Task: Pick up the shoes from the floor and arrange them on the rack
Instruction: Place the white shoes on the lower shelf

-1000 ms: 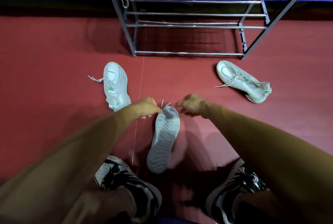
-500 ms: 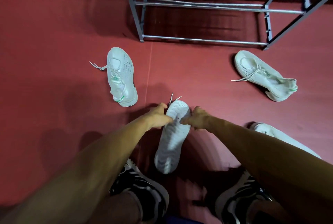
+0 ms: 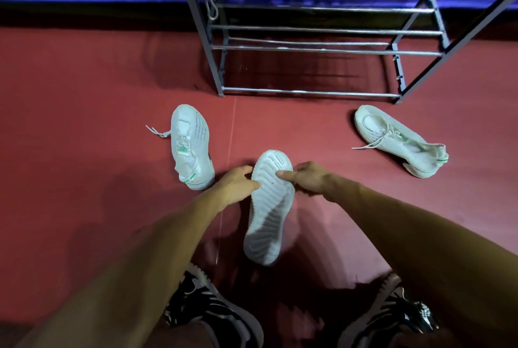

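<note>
The held sneaker (image 3: pixel 267 207), white, is turned sole-up, toe toward the grey metal rack (image 3: pixel 308 92). Before the rack, a left sneaker (image 3: pixel 190 146) is stood upright and a right sneaker (image 3: pixel 398 140) is laid on its side.

A single wide-angle camera on the person's head looks forward and steeply down. The floor (image 3: pixel 84 151) fills the frame, with the person's feet (image 3: pixel 207 311) at the bottom edge and the rack (image 3: pixel 308 92) at the top. Forearms (image 3: pixel 140 263) reach in from below, close to the lens.
</note>
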Demonstrator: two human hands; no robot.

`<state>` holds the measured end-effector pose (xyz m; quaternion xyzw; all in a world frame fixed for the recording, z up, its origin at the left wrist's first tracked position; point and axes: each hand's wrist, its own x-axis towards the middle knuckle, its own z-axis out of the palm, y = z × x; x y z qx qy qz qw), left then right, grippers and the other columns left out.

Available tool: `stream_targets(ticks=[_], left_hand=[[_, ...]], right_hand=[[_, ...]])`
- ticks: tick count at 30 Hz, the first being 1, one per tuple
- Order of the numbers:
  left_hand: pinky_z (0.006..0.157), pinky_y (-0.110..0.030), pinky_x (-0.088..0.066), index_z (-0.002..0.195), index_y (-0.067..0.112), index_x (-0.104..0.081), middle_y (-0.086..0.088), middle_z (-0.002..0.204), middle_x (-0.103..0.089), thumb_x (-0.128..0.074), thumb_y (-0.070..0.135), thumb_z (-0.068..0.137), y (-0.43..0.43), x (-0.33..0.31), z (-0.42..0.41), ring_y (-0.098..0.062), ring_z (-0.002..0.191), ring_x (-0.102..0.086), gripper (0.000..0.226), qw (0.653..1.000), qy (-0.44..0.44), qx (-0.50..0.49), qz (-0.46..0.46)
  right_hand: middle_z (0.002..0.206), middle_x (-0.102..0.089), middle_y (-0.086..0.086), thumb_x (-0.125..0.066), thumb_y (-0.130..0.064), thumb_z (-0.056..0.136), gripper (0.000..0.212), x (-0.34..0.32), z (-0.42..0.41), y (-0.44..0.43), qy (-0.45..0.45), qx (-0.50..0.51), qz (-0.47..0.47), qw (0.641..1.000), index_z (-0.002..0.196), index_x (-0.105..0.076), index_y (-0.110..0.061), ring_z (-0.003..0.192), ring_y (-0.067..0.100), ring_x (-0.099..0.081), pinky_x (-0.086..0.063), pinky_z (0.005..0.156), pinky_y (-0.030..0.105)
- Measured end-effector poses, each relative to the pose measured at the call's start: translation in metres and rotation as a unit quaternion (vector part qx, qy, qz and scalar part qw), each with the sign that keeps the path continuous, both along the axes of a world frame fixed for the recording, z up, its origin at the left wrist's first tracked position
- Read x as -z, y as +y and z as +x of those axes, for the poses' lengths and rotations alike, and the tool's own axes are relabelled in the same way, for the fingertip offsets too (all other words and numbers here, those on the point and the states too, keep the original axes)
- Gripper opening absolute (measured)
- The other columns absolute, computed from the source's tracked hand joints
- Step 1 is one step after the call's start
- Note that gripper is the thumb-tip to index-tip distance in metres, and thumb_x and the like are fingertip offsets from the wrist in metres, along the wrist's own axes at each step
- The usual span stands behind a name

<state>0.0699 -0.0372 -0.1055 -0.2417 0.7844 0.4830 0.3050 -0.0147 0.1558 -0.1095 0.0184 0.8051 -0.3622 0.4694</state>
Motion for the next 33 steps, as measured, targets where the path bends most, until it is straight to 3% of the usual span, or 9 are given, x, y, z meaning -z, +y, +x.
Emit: stream_targets(ticks=[6, 12, 17, 20, 22, 24, 27, 30, 33], left_hand=[[0.058, -0.015, -0.041, 0.116, 0.022, -0.060, 0.017, 0.070, -0.063, -0.062, 0.013, 0.094, -0.001, -0.043, -0.017, 0.001, 0.064, -0.058, 0.024, 0.993, 0.105, -0.046, 0.026], [0.058, -0.022, -0.045, 0.099, 0.025, -0.062, 0.006, 0.084, -0.064, -0.063, -0.002, 0.087, -0.007, -0.089, -0.041, -0.008, 0.072, -0.057, 0.029, 0.983, 0.163, -0.073, 0.034], [0.059, -0.026, -0.046, 0.084, 0.021, -0.064, 0.001, 0.078, -0.063, -0.068, -0.012, 0.079, -0.012, -0.133, -0.062, -0.013, 0.065, -0.056, 0.033, 0.974, 0.209, -0.078, 0.027], [0.058, -0.020, -0.044, 0.075, 0.021, -0.065, 0.010, 0.065, -0.063, -0.072, -0.012, 0.072, -0.013, -0.157, -0.072, -0.007, 0.061, -0.056, 0.034, 0.966, 0.246, -0.080, 0.015], [0.060, -0.018, -0.045, 0.073, 0.020, -0.064, 0.013, 0.059, -0.060, -0.070, -0.015, 0.069, -0.012, -0.167, -0.072, -0.003, 0.055, -0.053, 0.035, 0.959, 0.269, -0.088, 0.003], [0.063, -0.021, -0.049, 0.073, 0.017, -0.065, 0.012, 0.057, -0.060, -0.061, -0.021, 0.065, -0.012, -0.171, -0.068, -0.004, 0.054, -0.054, 0.040, 0.952, 0.286, -0.108, 0.007], [0.072, -0.032, -0.053, 0.070, 0.014, -0.065, 0.001, 0.063, -0.062, -0.051, -0.028, 0.062, -0.017, -0.167, -0.061, -0.016, 0.065, -0.060, 0.044, 0.941, 0.289, -0.160, 0.080], [0.064, -0.026, -0.048, 0.063, 0.012, -0.067, -0.001, 0.066, -0.062, -0.044, -0.023, 0.067, -0.023, -0.164, -0.054, -0.017, 0.066, -0.056, 0.042, 0.933, 0.261, -0.202, 0.145], [0.074, -0.030, -0.052, 0.068, 0.011, -0.068, -0.004, 0.065, -0.061, -0.046, -0.009, 0.075, -0.026, -0.161, -0.048, -0.016, 0.065, -0.057, 0.031, 0.923, 0.233, -0.228, 0.202]], right_hand=[[0.070, -0.064, 0.006, -0.082, -0.049, 0.075, 0.041, -0.038, -0.016, -0.007, 0.070, 0.094, -0.099, 0.988, 0.077, -0.058, -0.016, 0.060, 0.017, -0.054, -0.044, 0.053, 0.025], [0.081, -0.065, 0.011, -0.086, -0.028, 0.075, 0.032, -0.081, -0.022, -0.004, 0.041, 0.154, -0.224, 0.961, 0.077, -0.055, -0.020, 0.062, 0.018, -0.058, -0.041, 0.056, 0.026], [0.089, -0.068, 0.009, -0.058, -0.001, 0.082, 0.021, -0.117, -0.035, 0.002, -0.004, 0.208, -0.305, 0.929, 0.082, -0.070, -0.018, 0.086, 0.022, -0.062, -0.043, 0.070, 0.026], [0.091, -0.063, 0.008, -0.059, -0.023, 0.092, 0.016, -0.130, -0.043, 0.001, -0.023, 0.269, -0.309, 0.912, 0.100, -0.065, -0.012, 0.076, 0.018, -0.068, -0.051, 0.066, 0.024], [0.084, -0.059, 0.007, -0.068, -0.039, 0.088, 0.031, -0.136, -0.048, -0.002, -0.022, 0.280, -0.290, 0.915, 0.098, -0.063, -0.010, 0.071, 0.018, -0.068, -0.052, 0.058, 0.023], [0.083, -0.061, 0.008, -0.073, -0.033, 0.085, 0.031, -0.144, -0.053, -0.005, -0.024, 0.271, -0.279, 0.921, 0.102, -0.068, -0.007, 0.075, 0.020, -0.066, -0.053, 0.057, 0.022], [0.072, -0.065, 0.005, -0.070, -0.008, 0.084, 0.012, -0.156, -0.055, -0.012, -0.046, 0.242, -0.306, 0.919, 0.097, -0.070, -0.006, 0.068, 0.014, -0.063, -0.051, 0.061, 0.021], [0.090, -0.062, 0.014, -0.072, 0.002, 0.079, 0.026, -0.156, -0.059, -0.017, -0.027, 0.240, -0.315, 0.918, 0.104, -0.064, -0.001, 0.074, 0.019, -0.059, -0.045, 0.063, 0.025], [0.105, -0.067, 0.010, -0.078, -0.004, 0.074, 0.041, -0.157, -0.062, -0.018, -0.025, 0.218, -0.321, 0.921, 0.111, -0.060, -0.008, 0.093, 0.023, -0.061, -0.047, 0.075, 0.028]])
